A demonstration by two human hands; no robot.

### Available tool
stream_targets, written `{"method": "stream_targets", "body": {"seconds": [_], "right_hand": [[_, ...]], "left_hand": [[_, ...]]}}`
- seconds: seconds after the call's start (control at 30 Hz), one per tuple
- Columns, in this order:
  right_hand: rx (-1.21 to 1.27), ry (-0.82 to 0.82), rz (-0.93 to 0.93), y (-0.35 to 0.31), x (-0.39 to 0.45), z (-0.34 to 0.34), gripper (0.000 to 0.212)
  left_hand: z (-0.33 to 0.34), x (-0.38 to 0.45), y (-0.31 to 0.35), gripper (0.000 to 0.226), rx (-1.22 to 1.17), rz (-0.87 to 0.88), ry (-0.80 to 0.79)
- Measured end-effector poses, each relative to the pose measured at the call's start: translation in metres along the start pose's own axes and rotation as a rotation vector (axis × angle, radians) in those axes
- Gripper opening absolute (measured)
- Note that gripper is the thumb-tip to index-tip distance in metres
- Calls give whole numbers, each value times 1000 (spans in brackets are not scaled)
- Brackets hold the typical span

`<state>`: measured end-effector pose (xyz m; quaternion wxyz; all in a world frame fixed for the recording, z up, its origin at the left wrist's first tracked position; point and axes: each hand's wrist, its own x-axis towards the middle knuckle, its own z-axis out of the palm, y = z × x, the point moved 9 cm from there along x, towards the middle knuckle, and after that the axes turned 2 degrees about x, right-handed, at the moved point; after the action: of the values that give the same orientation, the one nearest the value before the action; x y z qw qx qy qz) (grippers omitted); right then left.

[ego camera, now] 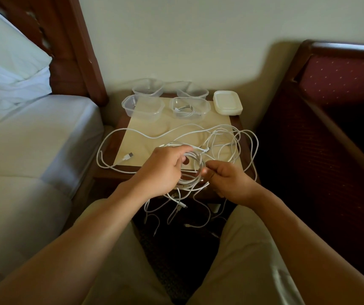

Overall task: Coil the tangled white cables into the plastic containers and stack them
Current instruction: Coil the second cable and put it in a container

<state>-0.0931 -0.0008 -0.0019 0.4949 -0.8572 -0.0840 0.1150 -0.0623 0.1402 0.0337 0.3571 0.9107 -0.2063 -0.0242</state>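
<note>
Your left hand (162, 170) is over the near edge of the nightstand (240, 124), fingers curled round a coil (195, 170) of white cable, thumb and forefinger closing on its top. Your right hand (225, 180) sits just beside it, fingers bent in, pinching the coil's right side. Both hands hold the same bundle between them.

The loose cables (227, 139) sprawl across the pale mat (145, 133) behind your hands, looping out past the table's right edge. One long strand swings left off the mat and ends in a USB plug (128, 156) lying on the mat's left side. More strands hang off the front edge, down between your knees.

At the back stand four clear tubs in two rows. The near right tub (189, 107) has a coiled cable in it. The near left tub (142, 106) and the two behind show nothing inside. A stack of lids (227, 103) sits to the right of the tubs, at the table's corner.

A bed (33, 128) runs along your left; a red chair (330, 106) stands to your right.
</note>
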Motion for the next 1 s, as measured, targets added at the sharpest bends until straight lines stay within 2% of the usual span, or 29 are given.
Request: {"method": "stream_targets", "body": {"seconds": [0.07, 0.13, 0.27, 0.33, 0.47, 0.57, 0.77, 0.87, 1.0], "right_hand": [[24, -89, 70, 6, -1, 8, 26], [111, -111, 105, 8, -1, 10, 24], [406, 3, 127, 8, 3, 5, 24], [514, 18, 124, 7, 3, 7, 36], [700, 71, 153, 11, 2, 8, 21], [679, 78, 184, 16, 3, 10, 24], [380, 82, 177, 21, 0, 4, 18], [300, 102, 168, 24, -1, 2, 21], [318, 116, 151, 22, -4, -6, 25]], "left_hand": [[4, -1, 6, 48, 90, 68, -16], [12, -1, 8, 52, 152, 110, -32], [17, -5, 6, 53, 155, 90, -6], [16, -8, 5, 49, 144, 90, 15], [12, -7, 3, 27, 115, 114, 87], [12, -6, 1, 26, 154, 154, 91], [15, -8, -3, 26, 370, 242, 84], [14, -6, -12, 26, 183, 156, 57], [16, -8, -39, 10, -490, -188, 29]]}}
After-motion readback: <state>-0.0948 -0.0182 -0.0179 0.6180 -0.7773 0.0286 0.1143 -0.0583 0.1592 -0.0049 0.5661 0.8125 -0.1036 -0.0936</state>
